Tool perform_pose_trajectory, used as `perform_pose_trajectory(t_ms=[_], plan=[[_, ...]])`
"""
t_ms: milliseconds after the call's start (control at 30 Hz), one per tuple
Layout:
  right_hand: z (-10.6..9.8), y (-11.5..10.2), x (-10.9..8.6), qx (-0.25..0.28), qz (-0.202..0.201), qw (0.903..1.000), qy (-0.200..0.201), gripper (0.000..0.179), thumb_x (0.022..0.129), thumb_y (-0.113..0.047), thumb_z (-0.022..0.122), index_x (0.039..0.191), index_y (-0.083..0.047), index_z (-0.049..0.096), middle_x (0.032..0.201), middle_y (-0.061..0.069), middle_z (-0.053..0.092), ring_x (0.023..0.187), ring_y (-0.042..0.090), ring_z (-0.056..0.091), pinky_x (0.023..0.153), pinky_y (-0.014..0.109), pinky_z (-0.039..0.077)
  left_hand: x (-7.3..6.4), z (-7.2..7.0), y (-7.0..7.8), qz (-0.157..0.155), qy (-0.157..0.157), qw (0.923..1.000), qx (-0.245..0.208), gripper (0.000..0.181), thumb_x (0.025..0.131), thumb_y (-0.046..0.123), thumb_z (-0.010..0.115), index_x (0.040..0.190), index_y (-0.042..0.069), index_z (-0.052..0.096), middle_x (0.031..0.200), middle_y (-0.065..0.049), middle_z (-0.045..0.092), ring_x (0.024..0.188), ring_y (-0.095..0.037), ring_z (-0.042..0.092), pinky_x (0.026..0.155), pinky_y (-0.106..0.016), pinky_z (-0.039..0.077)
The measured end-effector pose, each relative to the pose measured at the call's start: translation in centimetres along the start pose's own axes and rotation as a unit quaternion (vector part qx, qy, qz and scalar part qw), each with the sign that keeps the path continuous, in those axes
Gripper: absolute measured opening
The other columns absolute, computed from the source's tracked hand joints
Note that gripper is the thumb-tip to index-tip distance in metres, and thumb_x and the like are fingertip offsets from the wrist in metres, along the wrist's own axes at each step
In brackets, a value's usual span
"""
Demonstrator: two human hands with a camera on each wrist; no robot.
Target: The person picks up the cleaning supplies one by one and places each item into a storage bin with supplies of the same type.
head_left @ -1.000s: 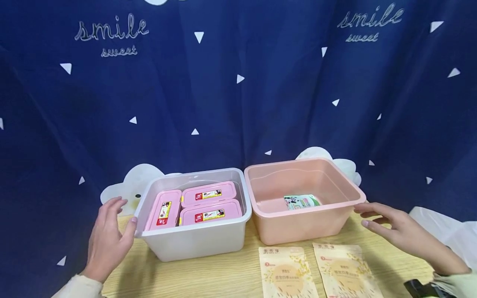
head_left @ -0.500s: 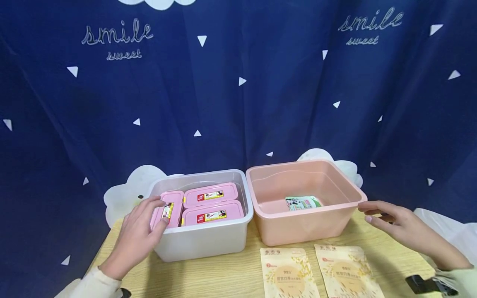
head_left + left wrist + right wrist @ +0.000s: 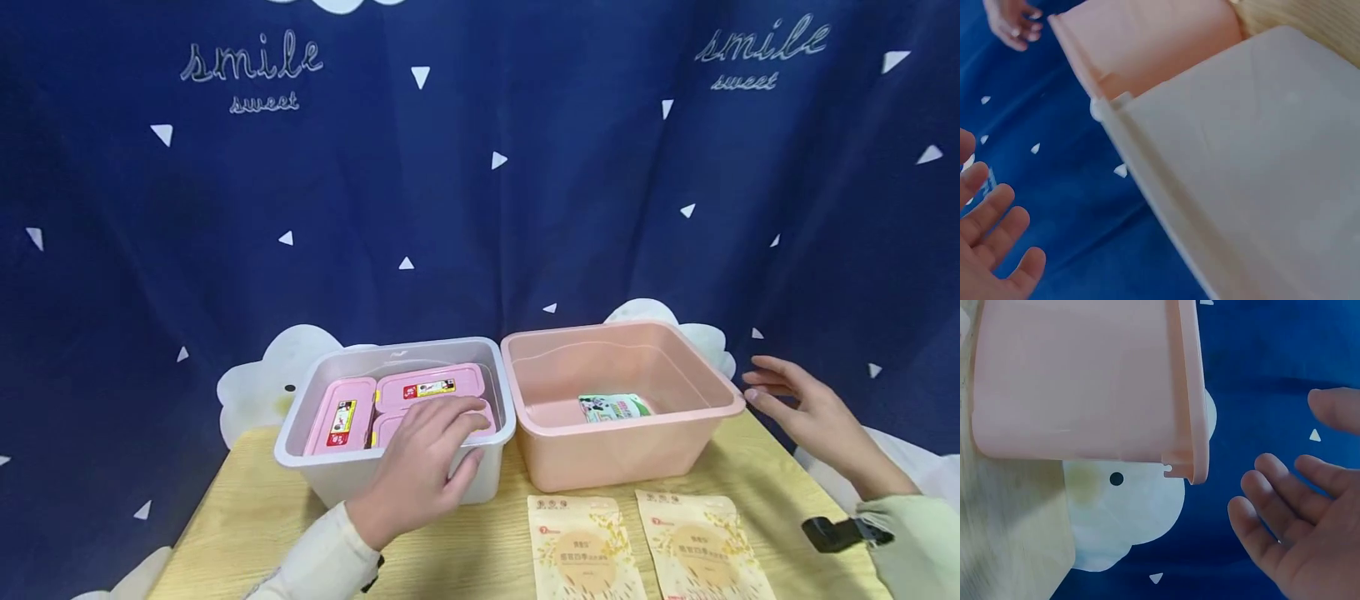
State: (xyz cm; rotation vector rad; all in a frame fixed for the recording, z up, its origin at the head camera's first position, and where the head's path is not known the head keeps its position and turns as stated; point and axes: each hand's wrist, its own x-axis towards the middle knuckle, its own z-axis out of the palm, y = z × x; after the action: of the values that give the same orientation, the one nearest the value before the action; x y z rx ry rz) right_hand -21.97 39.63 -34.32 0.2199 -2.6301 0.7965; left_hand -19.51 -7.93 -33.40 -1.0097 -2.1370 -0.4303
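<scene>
My left hand (image 3: pixel 425 467) hovers over the front rim of the white bin (image 3: pixel 315 477), fingers loosely bent and nothing in them. In the left wrist view those relaxed fingers (image 3: pixel 999 215) are apart from the bin's wall. Three pink lidded boxes lie in that bin: one upright along the left (image 3: pixel 330 417), one across the back (image 3: pixel 390 390), and one in front (image 3: pixel 386 427), partly hidden by my hand. Off the right rim of the pink bin (image 3: pixel 622 454), my right hand (image 3: pixel 817 417) hangs in the air, relaxed and holding nothing. A green-and-white packet (image 3: pixel 611 407) lies inside the pink bin.
Two beige pouches, a left one (image 3: pixel 585 554) and a right one (image 3: pixel 705 550), lie on the wooden table (image 3: pixel 465 558) before the pink bin. The bins stand side by side. Behind them hangs a dark blue curtain (image 3: pixel 450 192) with white shapes.
My left hand has moved right, from the white bin's left edge across the left box to its front right. My right hand has risen slightly and come away from the pink bin's rim.
</scene>
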Motion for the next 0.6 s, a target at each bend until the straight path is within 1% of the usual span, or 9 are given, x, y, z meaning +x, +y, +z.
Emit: perform_pose_trajectory(t_ms=[67, 100, 167, 233, 300, 333, 400, 467, 600], plan=[[0.0, 0.1, 0.4, -0.016, 0.022, 0.9996, -0.012, 0.058, 0.090, -0.032, 0.055, 0.137, -0.004, 0.036, 0.118, 0.015, 0.058, 0.088, -0.028, 0.028, 0.065, 0.011, 0.033, 0.6, 1.0, 0.2, 0.012, -0.014, 0.9998, 0.007, 0.024, 0.078, 0.019, 0.059, 0.102, 0.016, 0.060, 0.115, 0.001, 0.059, 0.110, -0.016, 0.053, 0.091, -0.036, 0.040], [0.0, 0.1, 0.6, -0.024, 0.029, 0.9991, -0.019, 0.058, 0.091, -0.034, 0.054, 0.137, -0.004, 0.036, 0.120, 0.019, 0.055, 0.088, -0.027, 0.026, 0.065, 0.013, 0.033, 0.9, 1.4, 0.2, 0.015, -0.021, 0.9996, 0.012, 0.024, 0.078, 0.019, 0.059, 0.102, 0.016, 0.059, 0.114, 0.002, 0.058, 0.109, -0.015, 0.053, 0.090, -0.035, 0.041], [0.0, 0.3, 0.8, -0.027, 0.035, 0.9987, -0.025, 0.057, 0.091, -0.036, 0.053, 0.137, -0.005, 0.037, 0.122, 0.021, 0.054, 0.088, -0.027, 0.026, 0.068, 0.020, 0.038, 1.4, 2.2, 0.4, 0.020, -0.035, 0.9990, 0.021, 0.025, 0.078, 0.020, 0.058, 0.103, 0.017, 0.059, 0.113, 0.003, 0.058, 0.108, -0.014, 0.053, 0.088, -0.034, 0.041], [0.1, 0.3, 0.9, -0.028, 0.035, 0.9986, -0.027, 0.055, 0.091, -0.036, 0.053, 0.135, -0.005, 0.039, 0.123, 0.021, 0.053, 0.089, -0.027, 0.025, 0.073, 0.030, 0.042, 1.9, 2.9, 0.7, 0.016, -0.050, 0.9982, 0.028, 0.027, 0.078, 0.021, 0.058, 0.105, 0.017, 0.058, 0.115, 0.003, 0.057, 0.108, -0.014, 0.054, 0.087, -0.033, 0.042], [0.3, 0.5, 1.0, -0.031, 0.034, 0.9986, -0.027, 0.054, 0.091, -0.036, 0.053, 0.134, -0.005, 0.041, 0.123, 0.021, 0.053, 0.088, -0.027, 0.024, 0.074, 0.035, 0.041, 2.4, 3.4, 1.1, 0.008, -0.066, 0.9974, 0.027, 0.029, 0.079, 0.023, 0.058, 0.107, 0.018, 0.057, 0.115, 0.003, 0.056, 0.108, -0.013, 0.053, 0.087, -0.032, 0.042], [0.4, 0.5, 1.0, -0.028, 0.034, 0.9987, -0.026, 0.053, 0.091, -0.035, 0.053, 0.133, -0.005, 0.042, 0.123, 0.022, 0.053, 0.088, -0.028, 0.024, 0.074, 0.034, 0.040, 2.7, 3.8, 1.3, 0.005, -0.072, 0.9970, 0.025, 0.030, 0.079, 0.024, 0.059, 0.108, 0.017, 0.057, 0.116, 0.003, 0.056, 0.108, -0.013, 0.054, 0.088, -0.032, 0.042], [0.6, 0.8, 0.9, -0.027, 0.035, 0.9988, -0.021, 0.052, 0.090, -0.035, 0.054, 0.132, -0.004, 0.044, 0.123, 0.022, 0.052, 0.088, -0.028, 0.024, 0.073, 0.027, 0.037, 3.3, 4.5, 1.7, -0.002, -0.082, 0.9964, 0.018, 0.031, 0.079, 0.024, 0.059, 0.109, 0.017, 0.056, 0.116, 0.004, 0.056, 0.108, -0.012, 0.054, 0.089, -0.031, 0.043], [0.7, 1.0, 0.6, -0.026, 0.034, 0.9990, -0.014, 0.051, 0.089, -0.034, 0.056, 0.130, -0.005, 0.046, 0.123, 0.020, 0.053, 0.087, -0.029, 0.025, 0.069, 0.019, 0.033, 3.8, 5.3, 2.1, -0.002, -0.086, 0.9963, 0.011, 0.031, 0.079, 0.023, 0.059, 0.110, 0.017, 0.056, 0.116, 0.005, 0.056, 0.109, -0.011, 0.055, 0.091, -0.031, 0.043], [1.1, 1.6, 0.1, -0.018, 0.029, 0.9994, 0.004, 0.047, 0.090, -0.033, 0.056, 0.128, -0.005, 0.048, 0.120, 0.018, 0.053, 0.087, -0.029, 0.028, 0.067, 0.013, 0.031, 4.7, 6.9, 2.8, 0.004, -0.070, 0.9975, 0.001, 0.035, 0.079, 0.021, 0.060, 0.113, 0.015, 0.057, 0.117, 0.004, 0.059, 0.111, -0.010, 0.056, 0.092, -0.029, 0.043]])
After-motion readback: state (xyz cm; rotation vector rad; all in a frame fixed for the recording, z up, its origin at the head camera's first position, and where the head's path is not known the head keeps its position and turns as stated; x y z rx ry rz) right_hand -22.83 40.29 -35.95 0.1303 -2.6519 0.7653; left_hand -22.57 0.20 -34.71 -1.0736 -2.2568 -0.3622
